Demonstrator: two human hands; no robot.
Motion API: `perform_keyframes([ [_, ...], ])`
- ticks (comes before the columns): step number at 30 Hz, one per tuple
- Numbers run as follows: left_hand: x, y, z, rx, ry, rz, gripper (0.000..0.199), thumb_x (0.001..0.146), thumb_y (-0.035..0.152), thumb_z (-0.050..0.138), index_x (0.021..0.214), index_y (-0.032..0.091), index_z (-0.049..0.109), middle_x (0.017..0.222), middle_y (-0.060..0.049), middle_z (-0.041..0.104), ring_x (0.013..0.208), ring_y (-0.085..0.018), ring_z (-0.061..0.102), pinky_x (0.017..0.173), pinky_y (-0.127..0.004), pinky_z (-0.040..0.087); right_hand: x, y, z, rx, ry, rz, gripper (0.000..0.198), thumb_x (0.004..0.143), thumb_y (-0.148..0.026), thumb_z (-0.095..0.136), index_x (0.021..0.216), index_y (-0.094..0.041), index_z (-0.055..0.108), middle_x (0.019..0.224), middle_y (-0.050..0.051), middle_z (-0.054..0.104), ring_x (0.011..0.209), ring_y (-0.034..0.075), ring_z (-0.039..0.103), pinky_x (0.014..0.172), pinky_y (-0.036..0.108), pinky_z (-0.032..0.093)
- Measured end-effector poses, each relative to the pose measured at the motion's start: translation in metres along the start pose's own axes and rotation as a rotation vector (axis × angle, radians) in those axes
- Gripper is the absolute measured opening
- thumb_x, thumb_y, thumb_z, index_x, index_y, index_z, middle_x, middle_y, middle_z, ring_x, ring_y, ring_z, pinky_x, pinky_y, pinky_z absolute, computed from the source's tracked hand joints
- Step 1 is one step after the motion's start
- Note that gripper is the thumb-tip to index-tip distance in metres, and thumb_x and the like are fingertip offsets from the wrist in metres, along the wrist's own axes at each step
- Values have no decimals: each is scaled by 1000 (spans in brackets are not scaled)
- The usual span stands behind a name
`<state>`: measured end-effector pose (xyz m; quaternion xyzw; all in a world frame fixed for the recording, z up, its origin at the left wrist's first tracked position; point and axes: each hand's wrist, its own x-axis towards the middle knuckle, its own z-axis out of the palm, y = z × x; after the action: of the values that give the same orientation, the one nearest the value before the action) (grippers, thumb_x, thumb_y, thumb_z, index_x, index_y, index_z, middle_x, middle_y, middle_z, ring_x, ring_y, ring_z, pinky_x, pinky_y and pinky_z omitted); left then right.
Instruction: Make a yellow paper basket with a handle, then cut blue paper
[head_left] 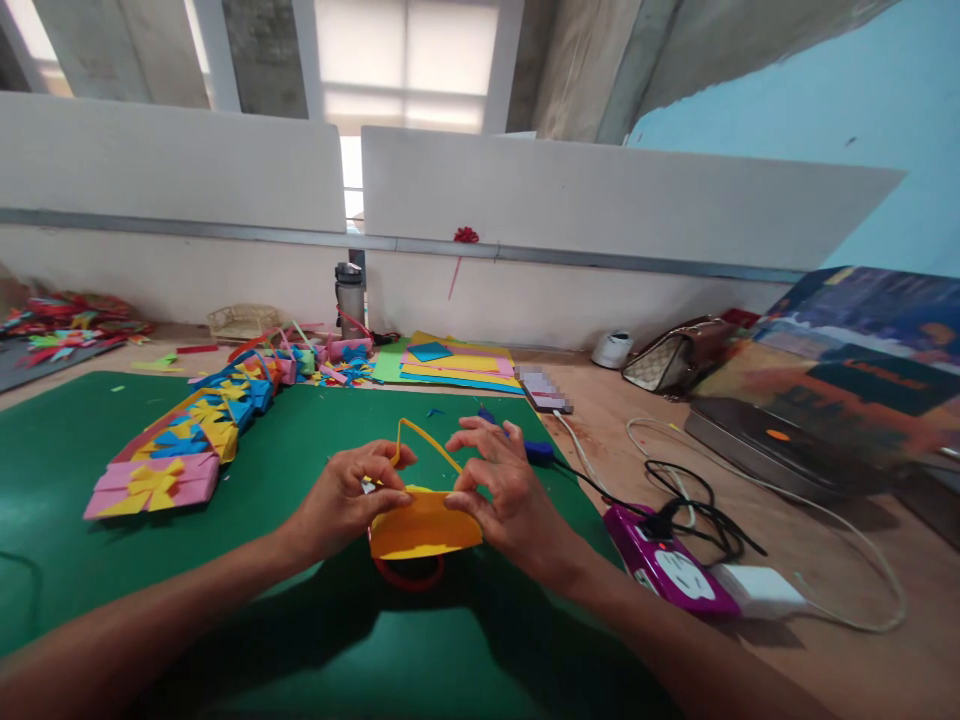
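Both hands hold a small yellow paper bag (426,525) above the green cutting mat (300,620). My left hand (352,500) pinches its upper left edge between thumb and fingers. At the upper right edge, my right hand (499,490) pinches it the same way. A thin yellow paper strip (426,436) arches up between the hands like a handle. Below the bag shows part of a reddish ring-shaped thing (411,577), mostly hidden. Just behind my right hand lies a blue tool (538,453) with a black cord, partly covered by my fingers.
To the left stands a row of paper gift bags with bows (154,485). Coloured paper sheets (465,365), a bottle (350,300) and a phone (544,390) lie or stand behind. On the right are a purple power strip (667,565), tangled cords and a brown case (772,445).
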<state>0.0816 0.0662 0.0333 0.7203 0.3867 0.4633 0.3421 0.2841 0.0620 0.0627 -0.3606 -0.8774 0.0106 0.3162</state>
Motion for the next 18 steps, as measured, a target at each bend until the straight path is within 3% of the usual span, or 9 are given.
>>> perform_keyframes([
  [4, 2, 0, -3, -23, -8, -35, 17, 62, 22, 69, 51, 16, 58, 89, -7, 67, 88, -19, 61, 77, -28, 45, 3, 4, -4, 24, -36, -9, 16, 74, -11, 59, 61, -18, 52, 101, 6, 59, 112, 25, 46, 95, 50, 23],
  [8, 2, 0, -5, -78, -60, -95, 8, 67, 20, 64, 60, 16, 64, 98, -10, 68, 98, -22, 60, 79, -29, 46, 6, 5, -9, 4, -126, 2, 18, 77, -4, 49, 64, -17, 53, 100, 7, 58, 111, 23, 45, 94, 47, 26],
  [13, 6, -4, -9, -109, -34, -123, 8, 63, 18, 66, 56, 15, 63, 88, -9, 71, 96, -24, 61, 77, -31, 48, 9, 7, -13, -101, -95, 17, 19, 79, -9, 48, 63, -17, 52, 82, 5, 57, 87, 19, 51, 87, 43, 30],
  [18, 10, -7, -9, -61, -14, -129, 9, 65, 22, 65, 57, 16, 66, 86, -8, 71, 104, -26, 57, 86, -34, 44, 7, 13, -8, -97, -9, -41, 16, 79, -12, 51, 66, -19, 55, 96, 6, 59, 109, 25, 46, 92, 48, 25],
])
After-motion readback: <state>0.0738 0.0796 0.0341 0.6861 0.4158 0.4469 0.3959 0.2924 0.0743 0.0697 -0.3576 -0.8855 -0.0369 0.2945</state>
